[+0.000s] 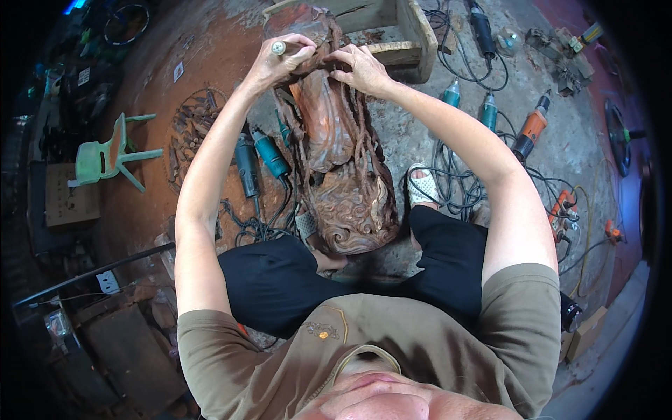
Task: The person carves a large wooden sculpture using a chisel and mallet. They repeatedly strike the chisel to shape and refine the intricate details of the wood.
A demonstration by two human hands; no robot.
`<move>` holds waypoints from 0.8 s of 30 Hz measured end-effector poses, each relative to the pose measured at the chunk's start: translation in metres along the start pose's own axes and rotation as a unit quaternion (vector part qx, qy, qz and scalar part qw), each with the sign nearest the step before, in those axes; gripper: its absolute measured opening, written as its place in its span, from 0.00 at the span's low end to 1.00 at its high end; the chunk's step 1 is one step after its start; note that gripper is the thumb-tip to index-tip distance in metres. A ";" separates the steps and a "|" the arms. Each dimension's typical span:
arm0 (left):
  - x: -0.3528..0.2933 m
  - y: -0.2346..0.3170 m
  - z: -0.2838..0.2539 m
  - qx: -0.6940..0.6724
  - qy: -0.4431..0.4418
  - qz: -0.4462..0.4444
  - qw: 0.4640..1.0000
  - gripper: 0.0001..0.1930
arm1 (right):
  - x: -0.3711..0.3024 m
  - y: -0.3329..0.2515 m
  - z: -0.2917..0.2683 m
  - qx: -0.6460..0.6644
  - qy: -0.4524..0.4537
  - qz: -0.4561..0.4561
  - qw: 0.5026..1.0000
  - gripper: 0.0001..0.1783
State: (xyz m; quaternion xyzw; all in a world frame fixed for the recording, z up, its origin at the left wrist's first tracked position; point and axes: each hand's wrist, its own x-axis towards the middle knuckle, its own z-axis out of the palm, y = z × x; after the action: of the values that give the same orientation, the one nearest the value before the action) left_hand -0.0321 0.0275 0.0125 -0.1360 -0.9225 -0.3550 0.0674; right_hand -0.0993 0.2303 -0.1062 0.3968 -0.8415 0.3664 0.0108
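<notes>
Left hand (281,61) closed round tool (278,47); right hand (360,71), fingers bent at carving (323,129), maybe steadying, grip unclear; carving between feet (423,185), likely for reach.

A pale green chair (110,155) sits between nine and ten o'clock, a cardboard box (70,204) at nine, an orange power strip (562,204) at three, another box (586,334) near four

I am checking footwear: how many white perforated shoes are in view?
2: one white perforated shoe right of the brown carved wood, another at its left, partly hidden.
</notes>
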 end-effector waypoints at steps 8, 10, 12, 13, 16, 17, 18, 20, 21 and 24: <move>-0.009 -0.007 -0.019 -0.007 -0.052 -0.096 0.994 0.13 | -0.002 0.000 -0.005 0.004 -0.012 0.011 1.000 0.24; -0.004 -0.003 -0.012 -0.036 -0.026 -0.093 0.995 0.12 | -0.001 0.000 -0.003 0.003 0.006 0.004 1.000 0.24; 0.001 -0.004 -0.004 -0.043 -0.016 -0.044 0.998 0.12 | -0.001 -0.001 -0.003 0.002 0.007 0.001 1.000 0.24; 0.000 -0.006 0.000 -0.022 -0.022 -0.021 0.999 0.11 | -0.001 -0.004 -0.003 0.002 0.000 0.002 1.000 0.24; -0.005 0.001 -0.006 -0.024 -0.059 -0.076 0.995 0.11 | -0.002 -0.001 -0.005 -0.015 0.006 -0.008 1.000 0.24; -0.003 0.005 -0.012 -0.017 -0.065 -0.094 0.993 0.11 | -0.003 0.002 -0.005 -0.024 0.012 -0.013 1.000 0.24; -0.004 0.007 -0.018 -0.008 -0.069 -0.115 0.991 0.11 | -0.002 0.000 -0.005 -0.018 0.017 -0.012 1.000 0.23; -0.003 0.006 -0.018 -0.038 -0.045 -0.118 0.991 0.12 | -0.002 0.000 -0.009 -0.003 -0.002 0.002 1.000 0.23; -0.003 0.007 -0.018 -0.052 -0.034 -0.119 0.991 0.12 | -0.003 0.000 -0.009 0.004 -0.011 0.010 1.000 0.23; 0.001 0.004 -0.007 -0.065 -0.002 -0.109 0.992 0.12 | -0.002 -0.002 -0.005 0.011 0.001 -0.002 1.000 0.23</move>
State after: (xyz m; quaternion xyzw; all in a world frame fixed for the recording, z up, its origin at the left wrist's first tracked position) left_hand -0.0320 0.0262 0.0207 -0.0394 -0.9068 -0.4194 0.0174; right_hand -0.0980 0.2338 -0.1017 0.3986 -0.8366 0.3756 0.0082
